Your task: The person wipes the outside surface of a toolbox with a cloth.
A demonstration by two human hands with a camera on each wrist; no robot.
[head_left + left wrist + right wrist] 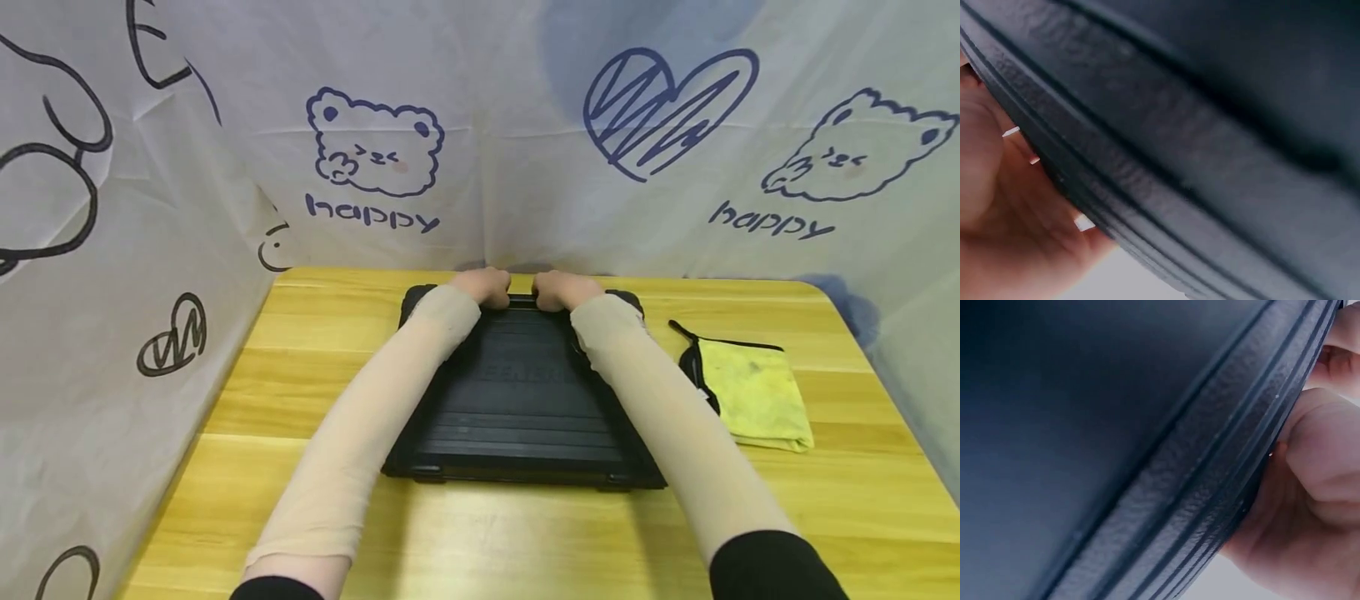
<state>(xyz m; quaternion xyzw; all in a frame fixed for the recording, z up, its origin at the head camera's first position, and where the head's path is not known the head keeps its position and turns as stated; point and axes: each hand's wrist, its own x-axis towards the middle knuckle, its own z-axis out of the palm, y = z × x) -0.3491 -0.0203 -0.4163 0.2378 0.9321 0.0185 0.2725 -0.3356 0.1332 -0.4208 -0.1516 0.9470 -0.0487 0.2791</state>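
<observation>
A black plastic tool case (517, 417) lies flat on the wooden table, its lid ribbed and marked with faint raised letters. At the left part of its far edge, my left hand (486, 287) grips with curled fingers. My right hand (566, 291) holds the same edge a short way to the right, knuckles up. Between the two hands runs a narrow black bar (522, 301). The left wrist view shows the ridged case side (1147, 144) with the palm close against it. In the right wrist view the thumb and fingers bend beside the case; their tips are partly hidden.
A folded yellow cloth (753, 392) with black trim lies right of the case, near the right sleeve. The wooden tabletop (300, 392) ends at a white drawn-on sheet (517, 208) behind and at the left side.
</observation>
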